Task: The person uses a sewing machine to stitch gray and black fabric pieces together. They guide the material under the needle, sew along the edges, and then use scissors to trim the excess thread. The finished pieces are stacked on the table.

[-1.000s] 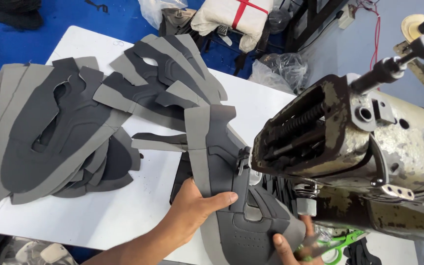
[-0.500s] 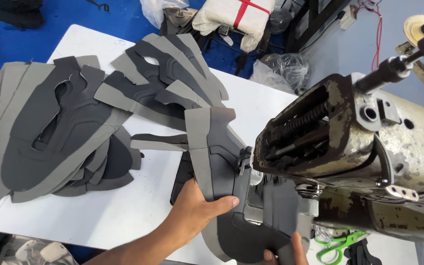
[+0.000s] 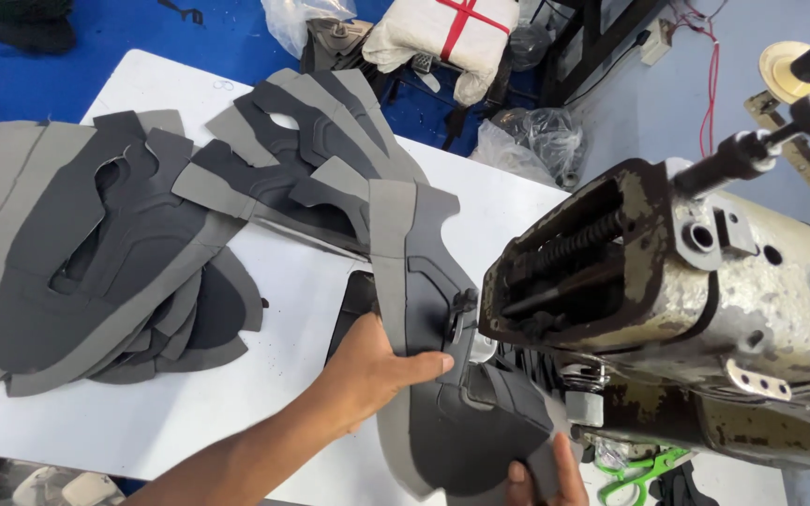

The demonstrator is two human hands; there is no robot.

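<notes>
With both hands closed on the upper, left hand fingers over its edge and right hand pinching the near end, feeding it flat and steady under the sewing machine would have served best.

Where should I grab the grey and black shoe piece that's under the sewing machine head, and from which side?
Judging by its pose, grip the shoe piece along its free grey edge strip, coming from the left, away from the sewing machine. That strip lies flat and clear on the white table, where the left hand pinches it. The right side runs under the machine head; the right hand only steadies the lower curve.
</notes>
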